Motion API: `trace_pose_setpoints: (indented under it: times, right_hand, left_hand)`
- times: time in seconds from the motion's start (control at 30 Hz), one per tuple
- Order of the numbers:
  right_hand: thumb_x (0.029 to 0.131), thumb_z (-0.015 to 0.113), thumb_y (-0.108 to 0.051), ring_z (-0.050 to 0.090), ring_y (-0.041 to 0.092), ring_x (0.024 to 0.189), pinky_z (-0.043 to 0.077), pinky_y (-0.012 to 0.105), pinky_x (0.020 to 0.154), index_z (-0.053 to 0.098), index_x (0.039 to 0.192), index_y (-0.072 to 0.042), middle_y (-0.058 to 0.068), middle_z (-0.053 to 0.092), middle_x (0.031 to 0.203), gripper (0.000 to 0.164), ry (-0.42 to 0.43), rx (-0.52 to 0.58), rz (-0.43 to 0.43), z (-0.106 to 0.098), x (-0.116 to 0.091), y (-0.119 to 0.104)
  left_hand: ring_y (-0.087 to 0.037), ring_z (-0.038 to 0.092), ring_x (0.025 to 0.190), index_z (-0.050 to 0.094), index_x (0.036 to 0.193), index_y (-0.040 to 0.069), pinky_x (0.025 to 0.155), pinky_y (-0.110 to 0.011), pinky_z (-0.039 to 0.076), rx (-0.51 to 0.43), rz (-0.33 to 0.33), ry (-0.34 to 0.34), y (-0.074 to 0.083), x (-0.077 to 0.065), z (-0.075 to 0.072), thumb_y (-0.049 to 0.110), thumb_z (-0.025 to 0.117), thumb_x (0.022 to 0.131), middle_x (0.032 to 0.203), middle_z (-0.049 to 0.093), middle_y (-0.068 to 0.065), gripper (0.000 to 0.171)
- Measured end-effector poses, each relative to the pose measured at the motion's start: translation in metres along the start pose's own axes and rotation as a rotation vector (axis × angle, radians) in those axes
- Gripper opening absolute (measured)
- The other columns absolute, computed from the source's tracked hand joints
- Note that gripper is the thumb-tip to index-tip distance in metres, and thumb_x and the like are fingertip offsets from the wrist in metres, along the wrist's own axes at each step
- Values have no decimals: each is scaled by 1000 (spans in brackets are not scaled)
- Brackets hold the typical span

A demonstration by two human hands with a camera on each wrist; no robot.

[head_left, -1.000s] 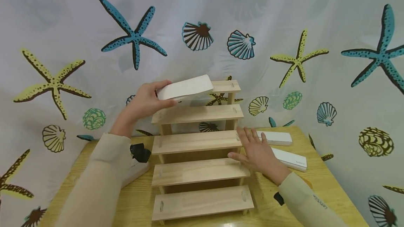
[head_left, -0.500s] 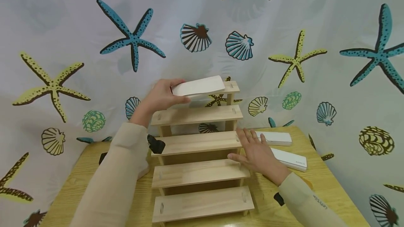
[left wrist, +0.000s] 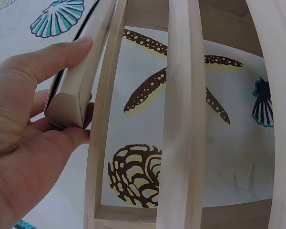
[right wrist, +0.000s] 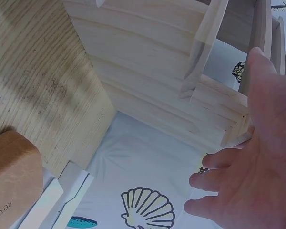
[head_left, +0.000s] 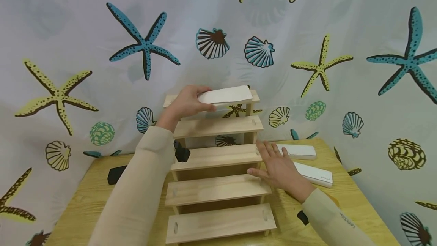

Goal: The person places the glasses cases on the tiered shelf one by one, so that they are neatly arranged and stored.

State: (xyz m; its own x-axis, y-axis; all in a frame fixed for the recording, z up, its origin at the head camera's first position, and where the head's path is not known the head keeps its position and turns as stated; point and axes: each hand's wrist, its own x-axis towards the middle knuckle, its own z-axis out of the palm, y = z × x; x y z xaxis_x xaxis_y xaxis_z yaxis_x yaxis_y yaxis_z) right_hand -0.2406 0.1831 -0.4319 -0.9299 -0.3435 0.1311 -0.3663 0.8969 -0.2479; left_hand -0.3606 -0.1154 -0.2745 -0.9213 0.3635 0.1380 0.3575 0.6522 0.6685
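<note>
A tiered wooden display stand [head_left: 218,189] stands in the middle of the table. My left hand [head_left: 189,103] grips a long white glasses case [head_left: 227,95] by its left end, thumb on one side and fingers on the other. The case overlaps the top tier in the head view. From the left wrist, the squared end of the case and a dark seam show alongside the stand's top board [left wrist: 105,124]. My right hand [head_left: 281,172] rests with fingers extended at the right ends of the middle tiers.
Two white cases [head_left: 300,151] lie on the table right of the stand. A brown case [right wrist: 14,171] with lettering shows in the right wrist view. On the left lies a black object [head_left: 116,174]. A shell-and-starfish curtain [head_left: 218,7] hangs close behind.
My left hand has carried the white case rightward along the top tier and slightly down, and more of the tier's left end shows. My right hand has stayed in place.
</note>
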Motion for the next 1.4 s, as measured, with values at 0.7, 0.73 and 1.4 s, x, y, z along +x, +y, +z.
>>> trace_pose_setpoints:
  times: [0.7, 0.73, 1.4]
  right_hand:
    - [100, 62, -62, 31, 57, 153, 24, 77, 119, 16, 169, -6, 31, 29, 168, 101, -7, 41, -26, 0, -1, -2]
    - [100, 63, -62, 31, 57, 153, 24, 77, 120, 15, 170, -6, 31, 29, 168, 101, -8, 39, -25, 1, -2, -2]
    - [100, 61, -63, 32, 55, 154, 25, 77, 119, 19, 169, -7, 32, 31, 167, 99, 6, 39, -20, 1, -3, 1]
  left_hand:
    - [-33, 56, 131, 47, 158, 3, 117, -50, 43, 94, 6, -64, 17, 20, 6, 23, 80, 93, 153, 57, -19, 75]
    - [-34, 55, 131, 47, 158, 3, 117, -50, 43, 99, 10, -67, 18, 21, 7, 23, 79, 93, 153, 57, -19, 75]
    - [-39, 31, 159, 35, 166, 13, 129, -53, 27, 171, -26, -59, 16, 29, 20, 33, 70, 102, 170, 36, -18, 75]
